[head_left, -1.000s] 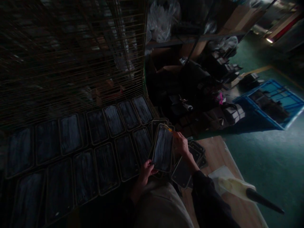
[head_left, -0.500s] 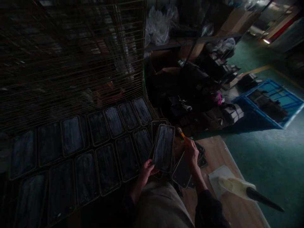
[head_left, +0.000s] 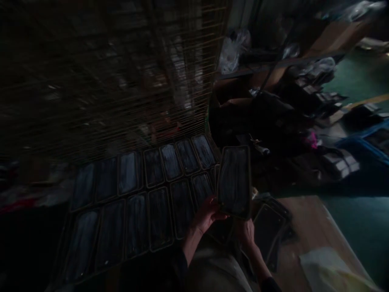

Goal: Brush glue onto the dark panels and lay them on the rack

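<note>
The scene is dark and blurred. My left hand (head_left: pixel 208 213) grips the lower left edge of a dark rectangular panel (head_left: pixel 234 181) with a pale rim and whitish streaks on its face, holding it upright. My right hand (head_left: pixel 246 232) is under the panel's bottom edge, fingers curled. Whether it holds the small brush seen earlier cannot be told. Several like panels (head_left: pixel 158 190) lie in rows on a flat rack to the left. A loose pile of dark panels (head_left: pixel 269 227) lies on the wooden board (head_left: pixel 306 219) to the right.
A tall wire rack (head_left: pixel 121 81) stands behind the laid-out panels. Dark clutter and boxes (head_left: pixel 291 117) fill the shelves at the right. A pale sheet or bag (head_left: pixel 331 267) lies at the lower right. Green floor (head_left: pixel 355 211) shows at the right.
The view has swung left and blurred. My right hand has dropped from beside the panel's top to below its bottom edge, and the brush tip no longer shows. The left hand still holds the panel.
</note>
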A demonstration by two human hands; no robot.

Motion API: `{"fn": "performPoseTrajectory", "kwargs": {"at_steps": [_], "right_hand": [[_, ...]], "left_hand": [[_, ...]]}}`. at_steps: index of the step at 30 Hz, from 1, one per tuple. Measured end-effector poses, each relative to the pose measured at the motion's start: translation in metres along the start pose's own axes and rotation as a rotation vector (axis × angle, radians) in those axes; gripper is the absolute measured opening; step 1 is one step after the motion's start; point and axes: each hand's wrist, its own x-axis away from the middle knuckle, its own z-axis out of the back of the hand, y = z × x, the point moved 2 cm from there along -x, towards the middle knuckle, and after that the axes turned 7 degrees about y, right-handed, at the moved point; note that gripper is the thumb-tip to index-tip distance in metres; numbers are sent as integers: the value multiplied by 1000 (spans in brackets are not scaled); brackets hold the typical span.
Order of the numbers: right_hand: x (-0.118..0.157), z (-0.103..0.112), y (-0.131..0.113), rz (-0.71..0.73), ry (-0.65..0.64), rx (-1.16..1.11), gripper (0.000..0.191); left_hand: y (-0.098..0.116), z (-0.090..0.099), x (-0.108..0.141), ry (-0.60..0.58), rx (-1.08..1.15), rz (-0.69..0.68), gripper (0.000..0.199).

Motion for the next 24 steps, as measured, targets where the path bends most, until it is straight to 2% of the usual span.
{"fn": "performPoseTrajectory", "kwargs": {"at_steps": [2,5,8,15,18,20,24], "right_hand": [[1,-14,2,51,-39,101,46],[0,-26,10,69,-49,194,52],[-1,-31,16,75,-71,225,54],[0,-34,21,7,-111,243,55],[-1,-36,20,-35,-124,237,55],[-2,-36,20,-76,-137,249,55],[-3,-36,15,-144,-150,267,55]], "left_hand": [[21,6,-2,4,2,-56,56],[53,33,-1,65,-18,-134,57],[86,77,7,180,-35,-217,58],[166,197,23,420,-102,-409,49],[198,239,25,517,-123,-476,52],[215,258,26,544,-145,-510,54],[237,280,25,535,-175,-554,53]]}}
